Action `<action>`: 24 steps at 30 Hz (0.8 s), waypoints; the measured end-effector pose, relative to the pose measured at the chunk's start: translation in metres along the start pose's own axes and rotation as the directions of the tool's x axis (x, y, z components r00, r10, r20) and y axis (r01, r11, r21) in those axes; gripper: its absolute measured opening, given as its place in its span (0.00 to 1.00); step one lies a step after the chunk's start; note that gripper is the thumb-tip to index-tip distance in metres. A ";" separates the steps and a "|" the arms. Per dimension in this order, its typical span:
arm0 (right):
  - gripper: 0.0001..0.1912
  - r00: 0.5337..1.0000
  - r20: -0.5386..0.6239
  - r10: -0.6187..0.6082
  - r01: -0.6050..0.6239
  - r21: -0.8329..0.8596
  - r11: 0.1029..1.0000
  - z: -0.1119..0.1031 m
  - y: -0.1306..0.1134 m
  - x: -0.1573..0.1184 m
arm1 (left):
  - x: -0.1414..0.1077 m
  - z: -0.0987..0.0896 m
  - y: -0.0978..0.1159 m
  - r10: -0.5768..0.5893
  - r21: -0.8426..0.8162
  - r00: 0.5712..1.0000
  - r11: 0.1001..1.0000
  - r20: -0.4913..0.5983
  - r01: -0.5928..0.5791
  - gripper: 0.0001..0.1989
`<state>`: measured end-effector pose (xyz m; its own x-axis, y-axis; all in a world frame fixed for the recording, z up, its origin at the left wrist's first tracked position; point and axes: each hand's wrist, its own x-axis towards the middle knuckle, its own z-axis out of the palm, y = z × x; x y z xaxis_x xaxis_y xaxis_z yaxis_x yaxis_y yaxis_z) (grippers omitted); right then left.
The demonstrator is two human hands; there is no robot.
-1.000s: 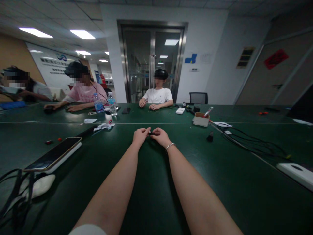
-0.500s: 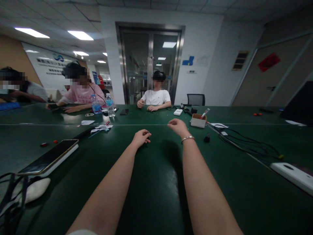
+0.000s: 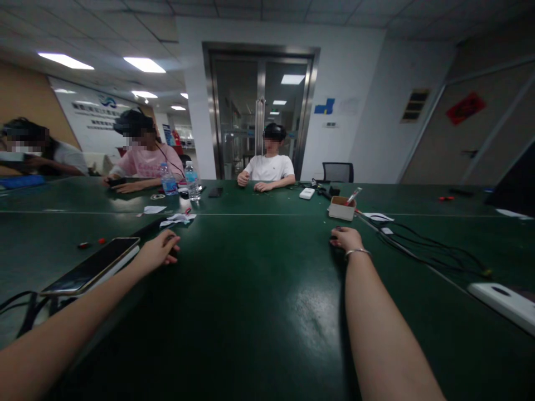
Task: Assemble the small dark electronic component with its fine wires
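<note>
My left hand (image 3: 159, 250) is at the left, just past the far end of a phone (image 3: 94, 266) that rests on a white block. Its fingers are curled, and a small dark piece shows between thumb and forefinger, too small to name. On the right, my right hand (image 3: 348, 238), with a bracelet at the wrist, is low over the green table (image 3: 259, 312). Its fingers are bent down around something small and black, mostly hidden by the hand. A small open box (image 3: 341, 211) holding a pen-like item stands just beyond that hand.
Black cables (image 3: 430, 245) and a white device (image 3: 504, 303) lie at the right. Crumpled paper (image 3: 178, 219), small red-and-black pieces (image 3: 84, 245) and water bottles (image 3: 192, 181) are at the left. Across the table sits a person in white (image 3: 270, 170); two others sit farther left.
My hands have moved apart: the left swung left towards the phone, the right went right and down to where a small black object stood. The view shifted slightly.
</note>
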<state>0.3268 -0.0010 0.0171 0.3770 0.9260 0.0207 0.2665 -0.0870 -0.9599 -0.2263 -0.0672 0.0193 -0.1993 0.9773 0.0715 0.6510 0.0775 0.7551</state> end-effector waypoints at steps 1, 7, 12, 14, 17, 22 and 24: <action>0.03 0.999 0.022 0.024 -0.024 0.014 1.000 0.015 -0.005 -0.005 | -0.005 -0.011 -0.010 0.007 0.069 1.000 0.998 -0.020 -0.005 0.15; 0.05 0.926 0.378 -0.006 -0.034 0.099 0.994 0.117 -0.035 -0.035 | -0.031 -0.053 -0.050 0.141 0.498 0.985 0.864 -0.101 -0.072 0.14; 0.06 0.856 0.507 -0.102 0.107 0.019 0.994 0.165 -0.045 -0.048 | -0.038 -0.043 0.003 0.413 0.749 0.894 0.644 -0.173 -0.153 0.24; 0.06 0.869 0.475 -0.139 0.162 -0.007 0.987 0.169 -0.044 -0.049 | -0.031 -0.022 0.048 0.400 0.764 0.901 0.631 -0.169 -0.137 0.24; 0.07 0.889 0.421 -0.179 0.206 -0.018 0.978 0.168 -0.040 -0.052 | -0.015 0.031 0.118 0.449 0.673 0.893 0.648 0.038 -0.355 0.18; 0.07 0.898 0.357 -0.259 0.292 -0.042 0.955 0.169 -0.033 -0.052 | 0.007 0.138 0.185 0.611 0.197 0.774 0.749 0.166 -0.633 0.19; 0.06 0.900 0.330 -0.285 0.343 -0.133 0.930 0.170 -0.031 -0.051 | 0.010 0.166 0.189 0.640 0.101 0.751 0.747 0.163 -0.658 0.17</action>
<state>0.1485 0.0169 -0.0016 -0.0292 0.9794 0.1999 0.4951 0.1879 -0.8483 0.0164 -0.0102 0.0552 0.3858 0.8158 0.4309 0.6911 -0.5650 0.4508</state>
